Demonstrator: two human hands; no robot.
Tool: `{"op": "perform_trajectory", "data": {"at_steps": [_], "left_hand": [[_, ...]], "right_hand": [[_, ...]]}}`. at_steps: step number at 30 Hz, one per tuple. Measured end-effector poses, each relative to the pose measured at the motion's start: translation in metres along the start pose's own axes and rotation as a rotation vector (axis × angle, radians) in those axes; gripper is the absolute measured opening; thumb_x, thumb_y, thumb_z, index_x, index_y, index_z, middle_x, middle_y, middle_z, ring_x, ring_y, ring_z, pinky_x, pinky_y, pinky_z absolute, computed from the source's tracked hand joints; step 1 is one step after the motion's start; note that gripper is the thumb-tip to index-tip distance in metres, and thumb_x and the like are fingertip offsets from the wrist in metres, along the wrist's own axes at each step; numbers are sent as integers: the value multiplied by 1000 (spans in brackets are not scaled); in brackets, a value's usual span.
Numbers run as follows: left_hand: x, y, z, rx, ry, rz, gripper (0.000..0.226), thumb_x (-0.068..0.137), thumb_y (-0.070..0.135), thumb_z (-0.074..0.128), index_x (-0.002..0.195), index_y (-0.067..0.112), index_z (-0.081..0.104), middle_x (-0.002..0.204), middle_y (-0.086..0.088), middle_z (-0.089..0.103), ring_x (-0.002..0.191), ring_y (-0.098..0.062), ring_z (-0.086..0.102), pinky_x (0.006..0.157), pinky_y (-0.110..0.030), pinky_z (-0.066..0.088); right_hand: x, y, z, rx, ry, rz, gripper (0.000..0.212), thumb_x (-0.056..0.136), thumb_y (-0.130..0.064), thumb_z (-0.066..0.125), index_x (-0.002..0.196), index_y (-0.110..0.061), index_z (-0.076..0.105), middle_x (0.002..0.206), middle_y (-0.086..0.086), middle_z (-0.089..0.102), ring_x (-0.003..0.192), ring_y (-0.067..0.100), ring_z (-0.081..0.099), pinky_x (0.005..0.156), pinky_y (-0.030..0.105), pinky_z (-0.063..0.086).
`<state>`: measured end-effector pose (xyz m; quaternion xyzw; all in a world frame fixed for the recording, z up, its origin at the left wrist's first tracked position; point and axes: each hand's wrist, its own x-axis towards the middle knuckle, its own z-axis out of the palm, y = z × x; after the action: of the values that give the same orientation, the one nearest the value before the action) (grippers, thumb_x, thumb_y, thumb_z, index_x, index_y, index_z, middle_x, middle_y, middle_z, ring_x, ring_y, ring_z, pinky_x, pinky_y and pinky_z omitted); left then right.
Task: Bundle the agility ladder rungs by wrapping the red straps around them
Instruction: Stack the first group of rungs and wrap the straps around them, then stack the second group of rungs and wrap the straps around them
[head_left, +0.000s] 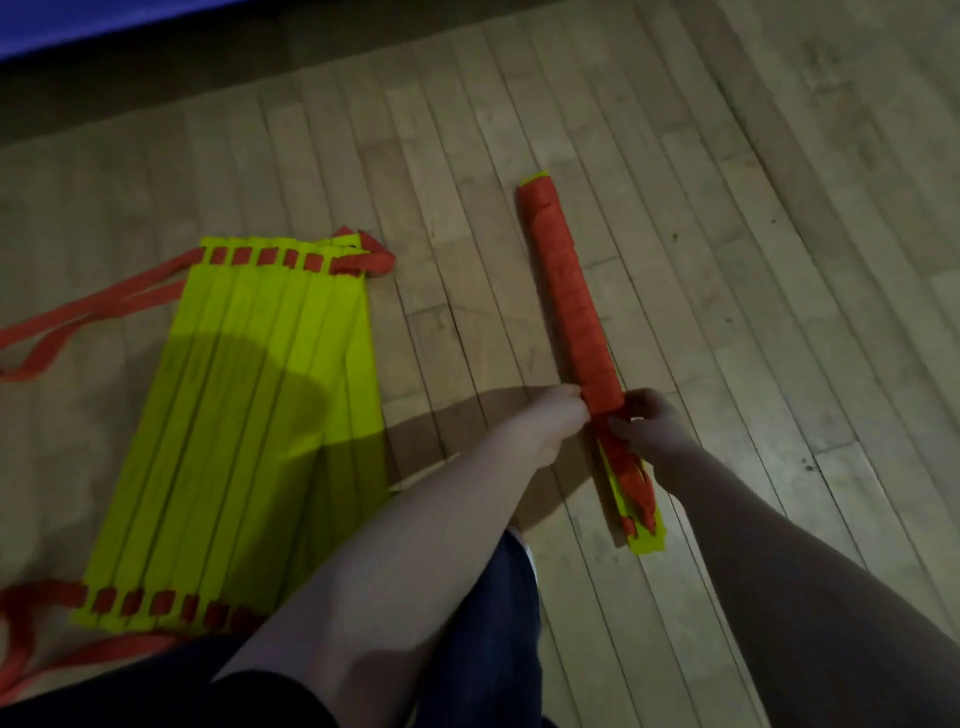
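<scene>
Rungs (249, 405) of a yellow set are spread flat on the floor (727, 208) at the left, threaded with loose red straps (93, 312) and not yet bundled. Further right, the bundle (571, 291) lies lengthwise, wrapped in red from its far end almost to its near end. The left hand (563, 413) is clamped on the bundle where the wrapping stops. Just right of it, the right hand (652, 423) is curled round the loose strap end (631, 478). The strap should be pulled taut, the last turns laid close together, and the end tucked under a turn so nothing unwinds.
</scene>
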<state>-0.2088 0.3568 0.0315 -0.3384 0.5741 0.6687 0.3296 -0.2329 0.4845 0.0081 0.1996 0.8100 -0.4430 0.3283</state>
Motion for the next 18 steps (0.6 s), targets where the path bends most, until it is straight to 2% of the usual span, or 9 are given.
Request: {"op": "perform_trajectory", "data": {"at_steps": [2, 5, 6, 8, 10, 11, 13, 15, 18], "left_hand": [[5, -7, 13, 41, -25, -30, 37, 92, 3, 45, 128, 4, 55, 115, -7, 58, 107, -18, 51, 84, -24, 39], [34, -33, 25, 119, -2, -71, 55, 77, 10, 48, 132, 12, 54, 136, -12, 52, 127, -27, 45, 105, -30, 34], [39, -37, 26, 133, -2, -75, 56, 77, 12, 48, 133, 15, 53, 138, -10, 50, 130, -27, 42, 107, -29, 31], [13, -24, 26, 127, -22, -70, 48, 85, 3, 44, 132, 9, 54, 131, -10, 55, 123, -25, 47, 97, -23, 33], [6, -18, 23, 128, -41, -41, 38, 88, -2, 45, 123, 5, 59, 115, -8, 60, 108, -20, 52, 84, -20, 36], [6, -18, 22, 119, -49, -38, 32, 90, 1, 48, 120, 6, 60, 109, -5, 60, 103, -17, 52, 81, -19, 36], [4, -17, 21, 111, -55, -29, 33, 94, 7, 50, 126, 6, 59, 109, -4, 59, 102, -13, 49, 86, -20, 33], [5, -19, 17, 122, -51, -38, 35, 96, 8, 48, 129, 7, 56, 119, -8, 60, 106, -14, 49, 93, -24, 32], [6, -22, 9, 154, -30, -39, 37, 95, 10, 48, 131, 6, 53, 133, -13, 56, 125, -25, 48, 106, -32, 33]], "right_hand": [[-1, 10, -5, -8, 3, 33, 33, 87, 9, 58, 119, 2, 52, 99, 15, 56, 66, 18, 51, 48, 25, 41], [-2, 18, -7, -52, 3, 66, 34, 87, 10, 56, 121, 4, 51, 97, 17, 57, 63, 20, 52, 52, 30, 42], [-2, 19, -6, -75, 14, 65, 34, 87, 9, 56, 120, 4, 52, 95, 18, 57, 60, 20, 52, 49, 30, 43], [-3, 16, -3, -128, 46, 54, 30, 87, 4, 59, 116, 3, 55, 92, 17, 59, 58, 22, 53, 41, 26, 44], [-4, 13, 1, -205, 92, 25, 29, 87, -5, 63, 114, 2, 58, 91, 17, 61, 69, 29, 59, 42, 22, 44], [-5, 11, 1, -267, 109, 11, 30, 87, -10, 63, 115, 1, 59, 94, 19, 63, 79, 32, 62, 50, 25, 47], [-9, 5, 2, -438, 128, -5, 34, 88, -17, 64, 118, -1, 60, 110, 23, 62, 98, 37, 61, 72, 33, 46], [-13, -2, 1, -566, 128, 5, 37, 89, -18, 62, 122, -1, 58, 124, 24, 54, 109, 37, 57, 84, 35, 42], [-15, -10, 4, -683, 154, 34, 44, 92, -13, 57, 132, 0, 45, 136, 21, 42, 121, 37, 50, 96, 40, 39]]}}
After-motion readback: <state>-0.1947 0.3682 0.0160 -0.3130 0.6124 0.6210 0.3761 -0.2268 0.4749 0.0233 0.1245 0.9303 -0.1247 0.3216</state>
